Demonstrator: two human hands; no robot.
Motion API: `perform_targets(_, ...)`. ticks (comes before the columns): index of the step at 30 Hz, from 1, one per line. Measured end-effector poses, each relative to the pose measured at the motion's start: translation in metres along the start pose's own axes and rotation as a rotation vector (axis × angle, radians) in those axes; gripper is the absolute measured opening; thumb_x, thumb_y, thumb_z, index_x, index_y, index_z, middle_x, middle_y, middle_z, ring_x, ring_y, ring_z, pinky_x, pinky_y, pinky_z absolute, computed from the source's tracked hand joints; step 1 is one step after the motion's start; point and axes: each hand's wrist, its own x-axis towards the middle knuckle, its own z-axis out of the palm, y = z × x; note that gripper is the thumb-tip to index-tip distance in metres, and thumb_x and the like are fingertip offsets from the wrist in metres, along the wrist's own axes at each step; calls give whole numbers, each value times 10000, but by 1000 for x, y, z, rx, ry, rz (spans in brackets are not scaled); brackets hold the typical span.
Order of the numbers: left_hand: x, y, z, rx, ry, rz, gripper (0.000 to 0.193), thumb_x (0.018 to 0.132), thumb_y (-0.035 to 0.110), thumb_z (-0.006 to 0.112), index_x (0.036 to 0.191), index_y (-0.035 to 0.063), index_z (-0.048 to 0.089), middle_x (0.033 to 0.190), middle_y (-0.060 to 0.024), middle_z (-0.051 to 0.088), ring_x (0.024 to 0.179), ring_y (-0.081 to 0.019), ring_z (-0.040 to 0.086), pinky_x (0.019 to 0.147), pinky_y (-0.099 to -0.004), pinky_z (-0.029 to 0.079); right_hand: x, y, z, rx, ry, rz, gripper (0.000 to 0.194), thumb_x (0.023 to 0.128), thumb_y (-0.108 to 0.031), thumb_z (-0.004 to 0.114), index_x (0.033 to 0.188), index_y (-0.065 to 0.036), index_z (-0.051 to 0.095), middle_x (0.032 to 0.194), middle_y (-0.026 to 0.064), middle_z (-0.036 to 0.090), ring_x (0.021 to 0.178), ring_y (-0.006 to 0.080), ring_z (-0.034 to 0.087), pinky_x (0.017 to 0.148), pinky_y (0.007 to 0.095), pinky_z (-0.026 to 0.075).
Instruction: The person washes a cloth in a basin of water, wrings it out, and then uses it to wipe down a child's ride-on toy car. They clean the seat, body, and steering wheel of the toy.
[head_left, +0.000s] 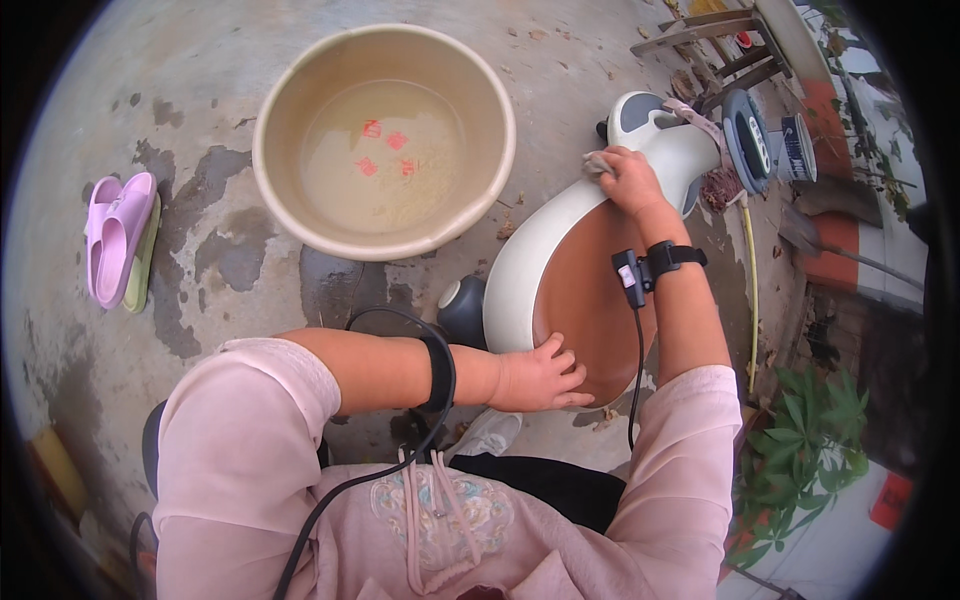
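Before me is a child's ride-on toy (514, 277) with a white body, a brown seat (585, 300) and dark wheels. My left hand (544, 373) lies on the near end of the seat, fingers spread, holding nothing. Farther along the toy, my right hand (634, 180) grips a small greyish cloth (598, 165) against the white rim. A black strap with a small device (634, 277) is on my right wrist; its cable hangs down beside the seat.
A beige plastic basin (300, 187) of cloudy water stands on the wet-patched concrete floor. Purple and green slippers (120, 240) lie at left. To the right are a wooden stool (705, 34), a mop (750, 292), a shovel (802, 229) and a leafy plant (806, 442).
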Motion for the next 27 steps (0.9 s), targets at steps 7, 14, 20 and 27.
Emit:
perform_targets(7, -14, 15, -1, -71, 20, 34, 535, 814, 274, 497, 1343, 206, 454, 1134, -103, 536, 972, -261, 527, 843, -489, 401, -9, 45, 7, -174, 0, 373, 333, 775, -213, 579, 1093, -203, 677, 1138, 61, 618, 990, 339, 561, 903, 390, 466)
perform_targets(14, -23, 28, -5, -94, 40, 52, 507, 823, 277, 492, 1323, 193, 478, 1089, -85, 527, 928, -249, 517, 840, -501, 392, -37, -94, -7, 252, -477, -203, 294, 713, -265, 605, 977, -203, 717, 910, 134, 677, 984, 346, 581, 874, 397, 473)
perform_targets(20, -25, 30, -5, -100, 60, 46, 485, 829, 270, 489, 1308, 195, 494, 1076, -87, 529, 922, -249, 515, 839, -501, 391, -17, 35, -1, -353, -50, 345, 296, 755, -202, 596, 1032, -228, 696, 1035, 58, 653, 940, 302, 587, 817, 412, 485)
perform_targets(27, -21, 21, -7, -126, -5, 83, 530, 815, 270, 495, 1339, 208, 456, 1098, -89, 535, 950, -249, 519, 860, -513, 387, -34, -26, 4, 39, -244, 326, 293, 756, -287, 588, 1001, -180, 708, 864, 129, 685, 876, 322, 636, 840, 420, 492)
